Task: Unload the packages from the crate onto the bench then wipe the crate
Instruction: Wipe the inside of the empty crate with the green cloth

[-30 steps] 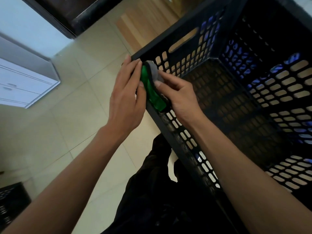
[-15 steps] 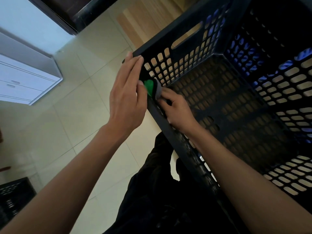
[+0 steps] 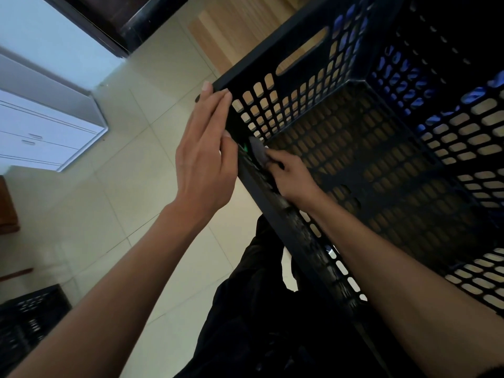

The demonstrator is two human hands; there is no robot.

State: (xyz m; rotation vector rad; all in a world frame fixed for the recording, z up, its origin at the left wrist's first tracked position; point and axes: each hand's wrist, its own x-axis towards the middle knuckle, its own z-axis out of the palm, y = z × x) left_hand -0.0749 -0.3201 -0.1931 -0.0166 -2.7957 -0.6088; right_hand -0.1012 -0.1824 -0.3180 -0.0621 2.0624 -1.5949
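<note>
Tiled floor (image 3: pixel 114 214); left hand (image 3: pixel 204 159) flat on crate (image 3: pixel 272 203), right hand (image 3: pixel 293 175) gripping half-hidden cloth (image 3: pixel 259 152).

Pale tiled floor (image 3: pixel 81 214); second black crate (image 3: pixel 24 317) on it, lower left

The crate (image 3: pixel 313 110) is black moulded plastic with a matt finish, its walls and base perforated by a lattice of rounded slots, and its rim is smooth. The cloth (image 3: pixel 257 151) pressed against the inside of the near wall is a soft grey fabric, matt, with a small bright green part showing beside it. The floor (image 3: pixel 90 214) is pale tile with a smooth, slightly glossy face and thin grout lines, the bench (image 3: pixel 234 25) behind the crate shows light wood grain, and the cabinet (image 3: pixel 41 124) has smooth white panels.
</note>
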